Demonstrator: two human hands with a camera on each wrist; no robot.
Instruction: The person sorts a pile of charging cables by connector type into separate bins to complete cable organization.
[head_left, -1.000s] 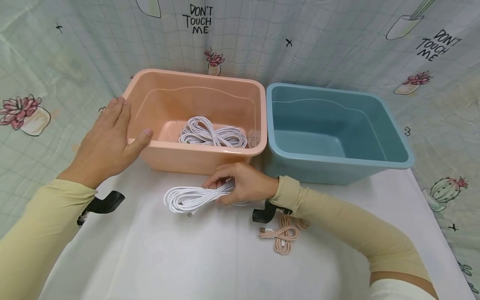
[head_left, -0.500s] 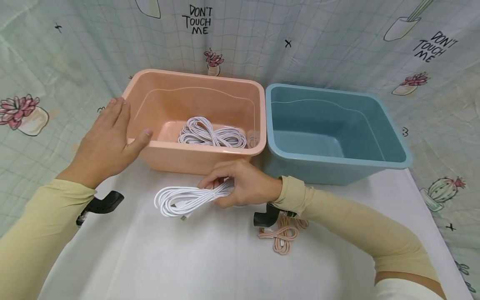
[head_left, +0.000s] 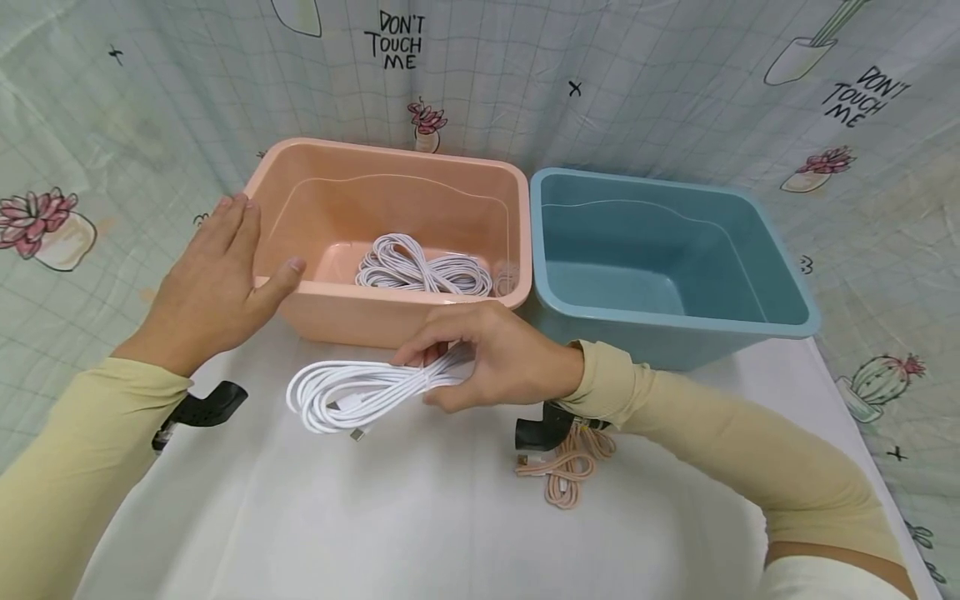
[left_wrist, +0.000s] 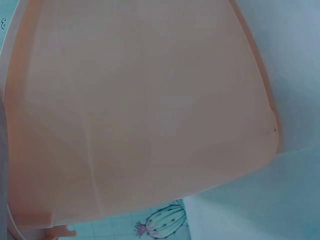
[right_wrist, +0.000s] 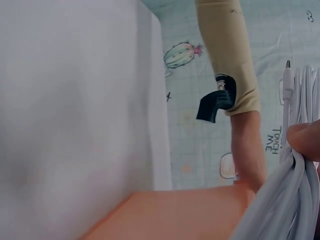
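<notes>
A coiled white charging cable (head_left: 352,392) hangs from my right hand (head_left: 502,354), pinched between thumb and fingers just in front of the orange bin (head_left: 405,321). The right wrist view shows the thumb across the white coil (right_wrist: 285,192), with a metal-tipped plug standing up beside the loops. My left hand (head_left: 213,287) rests with straight fingers on the orange bin's left rim. Inside that bin lies a bundle of white cables (head_left: 427,268). The left wrist view is filled mostly by the bin's outer wall (left_wrist: 150,110).
To the right of the orange bin stands a blue bin (head_left: 675,325), close beside it. Pinkish-tan coiled cables (head_left: 566,479) lie on the white-covered table (head_left: 360,525), partly under my right wrist and its camera. A printed curtain (head_left: 495,75) hangs behind the bins.
My right hand has lifted the white cable slightly, and the coil's loose end has swung left. My left hand has stayed on the bin's rim.
</notes>
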